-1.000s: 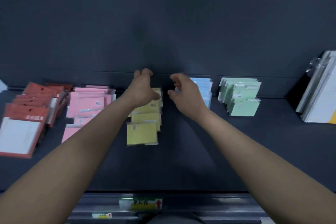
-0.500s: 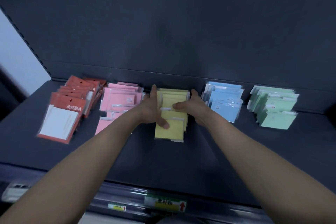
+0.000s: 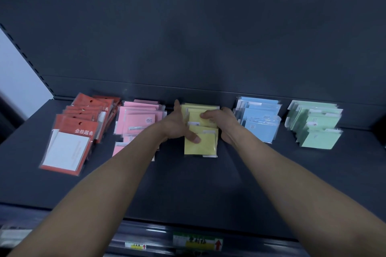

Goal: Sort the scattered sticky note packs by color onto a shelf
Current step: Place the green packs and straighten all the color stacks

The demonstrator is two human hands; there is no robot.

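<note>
— Both hands have dropped onto the yellow sticky note packs (image 3: 200,144) since a second ago?
— Yes. Left hand (image 3: 177,127) and right hand (image 3: 224,125) flank that row mid-shelf (image 3: 188,183), thumbs pressing, clasping no pack.
— Meaning?
— Likely squaring; pink packs (image 3: 137,120) left, blue packs (image 3: 259,123) right, already grouped.

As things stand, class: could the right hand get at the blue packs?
Probably yes: the right hand sits beside the blue packs, with only bare shelf between, though it is busy on the yellow packs.
</note>
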